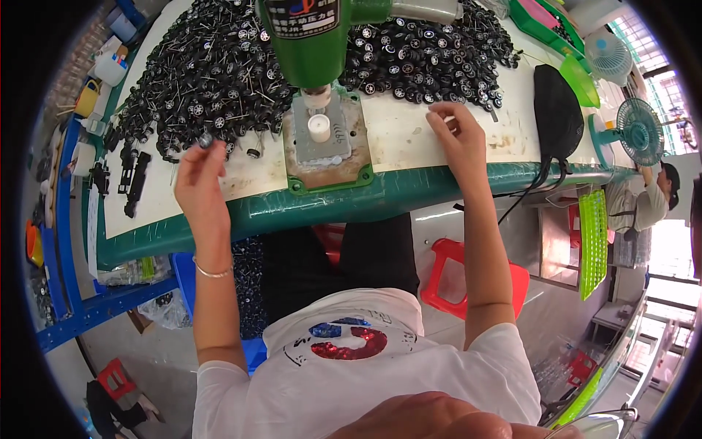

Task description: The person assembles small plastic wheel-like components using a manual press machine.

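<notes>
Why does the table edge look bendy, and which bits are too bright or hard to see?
In the head view, the green table edge bows because the fisheye lens bends straight lines; the windows at the right glare white; the corners are black; the left hand is fairly clear, but the small wheel it pinches shows little detail.
</notes>
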`<state>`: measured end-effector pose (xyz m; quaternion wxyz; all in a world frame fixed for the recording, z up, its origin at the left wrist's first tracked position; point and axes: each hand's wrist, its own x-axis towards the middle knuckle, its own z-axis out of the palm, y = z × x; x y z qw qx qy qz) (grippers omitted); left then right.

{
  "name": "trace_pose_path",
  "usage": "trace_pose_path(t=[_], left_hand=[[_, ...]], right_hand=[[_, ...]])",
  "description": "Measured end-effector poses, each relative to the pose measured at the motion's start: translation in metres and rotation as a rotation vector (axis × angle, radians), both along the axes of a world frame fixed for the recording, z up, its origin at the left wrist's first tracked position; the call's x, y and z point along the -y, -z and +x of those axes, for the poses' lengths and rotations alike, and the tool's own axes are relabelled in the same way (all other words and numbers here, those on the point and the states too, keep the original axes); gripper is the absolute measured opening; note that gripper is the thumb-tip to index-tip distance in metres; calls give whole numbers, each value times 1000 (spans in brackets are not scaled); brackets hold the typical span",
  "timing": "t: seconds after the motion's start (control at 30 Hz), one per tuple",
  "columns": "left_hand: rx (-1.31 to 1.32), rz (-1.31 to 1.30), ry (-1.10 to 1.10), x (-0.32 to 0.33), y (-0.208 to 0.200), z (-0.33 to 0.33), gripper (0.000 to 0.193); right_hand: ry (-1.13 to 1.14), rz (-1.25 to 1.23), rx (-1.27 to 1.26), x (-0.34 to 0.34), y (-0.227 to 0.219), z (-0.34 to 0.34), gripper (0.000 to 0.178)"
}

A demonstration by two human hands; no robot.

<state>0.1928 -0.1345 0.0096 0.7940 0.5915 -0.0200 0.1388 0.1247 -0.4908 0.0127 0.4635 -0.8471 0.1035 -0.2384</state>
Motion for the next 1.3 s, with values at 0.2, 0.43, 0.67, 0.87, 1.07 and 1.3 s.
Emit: trace_pose_path(t=[0.2, 0.43, 0.67, 0.87, 1.07, 1.3], left_hand=[[-55, 68, 111, -5, 14, -23, 17], [-54, 74, 166, 0, 13, -21, 16], [-81, 67, 235, 9, 4, -20, 15], [61, 83, 312, 42, -15, -13, 14], [-11, 18, 410, 57, -20, -6, 14], [106, 186, 347, 66, -27, 5, 12]], right_hand=[[67, -436, -143, -2, -2, 29, 23], [43, -512, -103, -7, -1, 28, 18], [-106, -421, 104, -30, -12, 28, 18], [-418, -209, 232, -92, -40, 29, 19], [-500, -118, 82, -105, -39, 30, 20], [-497, -12, -54, -106, -46, 35, 28]])
